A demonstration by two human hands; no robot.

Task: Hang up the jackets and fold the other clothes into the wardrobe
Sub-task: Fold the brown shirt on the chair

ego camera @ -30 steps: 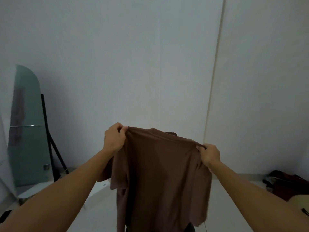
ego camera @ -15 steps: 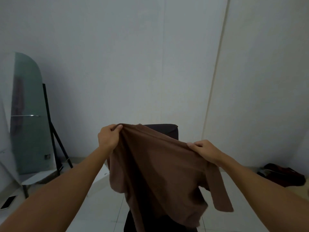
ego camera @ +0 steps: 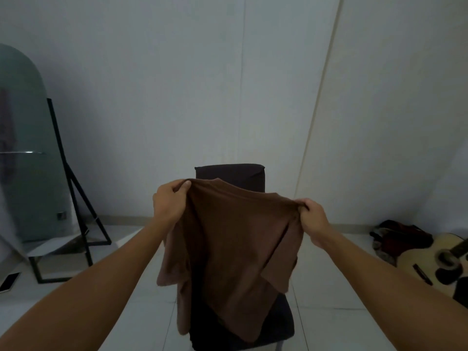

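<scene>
A brown short-sleeved T-shirt [ego camera: 238, 249] hangs in the air in front of me, stretched between both hands. My left hand [ego camera: 169, 202] pinches its upper left edge, and my right hand [ego camera: 312, 217] grips its upper right edge. The shirt droops over a dark chair [ego camera: 233, 173], whose backrest shows above it and whose seat lies below it. One sleeve dangles at the lower right, and the shirt's left side is bunched in folds.
A standing mirror on a black frame [ego camera: 27, 158] leans at the left wall. A phone [ego camera: 8, 281] lies on the tiled floor at far left. A guitar [ego camera: 435, 262] and a dark red pile of clothes [ego camera: 400, 234] lie at the right.
The view has tilted down, bringing the chair, guitar and floor into sight. Both hands have lowered the shirt toward the chair, still holding its top edge.
</scene>
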